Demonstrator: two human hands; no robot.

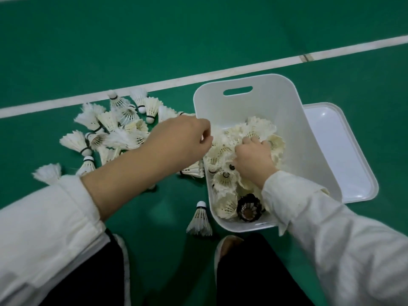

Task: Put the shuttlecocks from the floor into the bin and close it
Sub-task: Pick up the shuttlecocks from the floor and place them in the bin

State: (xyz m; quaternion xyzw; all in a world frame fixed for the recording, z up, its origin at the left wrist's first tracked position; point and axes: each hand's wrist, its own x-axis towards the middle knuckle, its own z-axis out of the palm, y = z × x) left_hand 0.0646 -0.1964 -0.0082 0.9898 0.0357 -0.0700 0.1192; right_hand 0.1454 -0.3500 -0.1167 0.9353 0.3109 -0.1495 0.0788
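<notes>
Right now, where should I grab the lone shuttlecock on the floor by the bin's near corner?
Pinch the lone shuttlecock at its narrow neck just below the white cork, coming from above and from the left. The bin wall stands close on its right, and the feather skirt flares toward you and would probably crush if squeezed.

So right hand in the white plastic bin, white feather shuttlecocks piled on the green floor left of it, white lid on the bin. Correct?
Lid's wrong. Head view: the flat white lid lies on the green floor right of the open white plastic bin. Rest holds.
</notes>
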